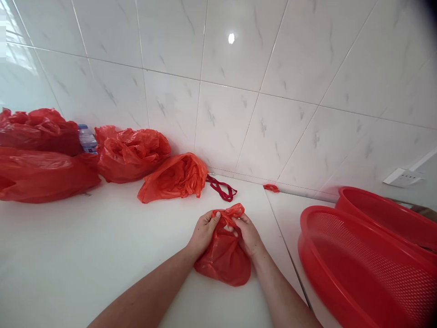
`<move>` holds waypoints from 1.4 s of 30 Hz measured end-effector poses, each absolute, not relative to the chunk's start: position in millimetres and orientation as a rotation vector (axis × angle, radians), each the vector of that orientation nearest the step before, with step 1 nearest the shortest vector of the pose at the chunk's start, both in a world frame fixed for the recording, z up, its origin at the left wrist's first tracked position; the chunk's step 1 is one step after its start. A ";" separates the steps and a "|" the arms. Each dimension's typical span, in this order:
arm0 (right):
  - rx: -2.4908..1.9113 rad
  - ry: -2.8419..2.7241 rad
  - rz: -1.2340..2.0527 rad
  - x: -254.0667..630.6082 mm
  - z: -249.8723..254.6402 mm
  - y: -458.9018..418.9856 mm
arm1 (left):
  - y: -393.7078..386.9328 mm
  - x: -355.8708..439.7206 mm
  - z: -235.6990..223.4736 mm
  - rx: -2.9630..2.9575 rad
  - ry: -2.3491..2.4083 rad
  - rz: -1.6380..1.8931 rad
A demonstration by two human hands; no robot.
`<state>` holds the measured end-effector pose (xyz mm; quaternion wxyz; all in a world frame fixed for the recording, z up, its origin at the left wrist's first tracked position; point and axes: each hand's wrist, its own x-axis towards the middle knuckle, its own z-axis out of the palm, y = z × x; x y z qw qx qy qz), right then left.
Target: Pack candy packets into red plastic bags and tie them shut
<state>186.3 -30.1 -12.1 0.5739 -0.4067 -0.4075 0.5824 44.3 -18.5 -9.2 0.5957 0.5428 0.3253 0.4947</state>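
Far left of the hands: two bulky red bags, one behind [41,130] and one in front [41,175], on the white desk [102,255]. A capped bottle [87,139] sits between the rear one and a crumpled red bag [129,157]. Nearer the hands, ahead and left, lies a loose-mouthed bag [177,177].

Left hand [205,230]: pinches the gathered top of the small red bag [223,259], thumb uppermost. The bag sits between the wrists, its rounded body low against the desk; contents not identifiable. Just beyond the hands: a dark red strap [221,187]. Right hand [251,234]: fingers grasp the other side of the top, beside a twisted loop; some fingertips are hidden by plastic.

Ahead and right: a red scrap [271,187] near the wall. Farther right: a perforated basket [358,269], with a second basket [378,205] behind it.

Risks, judged: thin film could tear at the loop if both hands pull hard or a nail catches. Uneven pinch could let the slick gather slip and the mouth open. Tipping the bag then could spill its contents. A fingertip could also snag in the twist.
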 end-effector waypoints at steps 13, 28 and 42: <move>-1.002 -1.101 1.287 186.5 -4.7 -36.6 | -9.1 43.2 -21.8 1.244 0.842 1.204; -1.257 -1.214 0.894 192.3 -20.4 -26.8 | -11.5 48.3 -24.9 1.322 0.795 1.140; -1.400 -0.903 0.722 238.7 -19.4 -20.8 | -10.5 39.3 -19.9 1.712 1.002 1.544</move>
